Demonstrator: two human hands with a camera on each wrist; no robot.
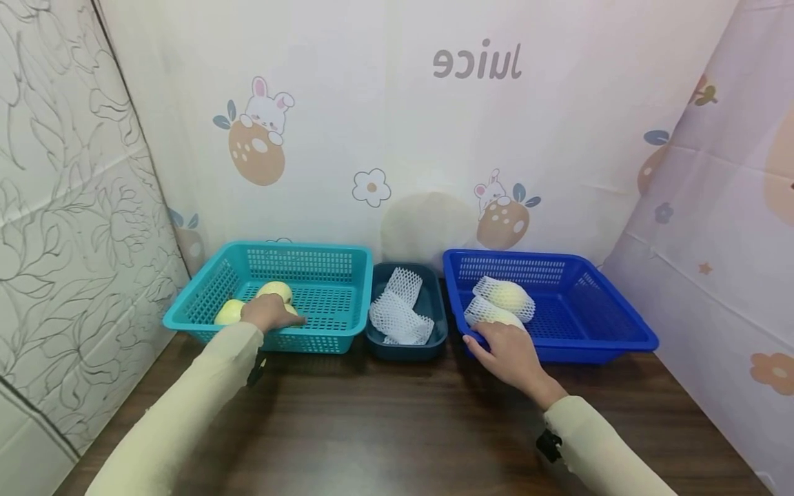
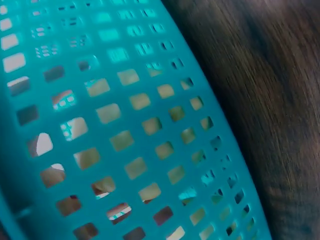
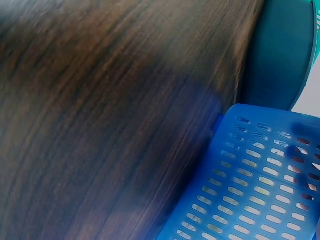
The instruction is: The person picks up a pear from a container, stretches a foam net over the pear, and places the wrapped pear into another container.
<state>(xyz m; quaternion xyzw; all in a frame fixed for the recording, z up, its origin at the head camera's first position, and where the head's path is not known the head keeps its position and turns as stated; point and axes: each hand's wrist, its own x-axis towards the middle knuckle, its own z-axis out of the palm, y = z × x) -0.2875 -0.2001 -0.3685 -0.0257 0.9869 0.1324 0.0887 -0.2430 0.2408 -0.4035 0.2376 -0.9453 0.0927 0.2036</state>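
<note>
The table carries a row: left basket, middle tray, right basket. Fruits lie in the left basket, net sleeves in the middle tray, netted fruits in the right basket. The backdrop stands behind.

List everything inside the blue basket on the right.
The blue basket holds two pale yellow fruits in white foam nets. The right hand partly hides the nearer one; whatever lies beneath hand or fruits can't be seen.
</note>
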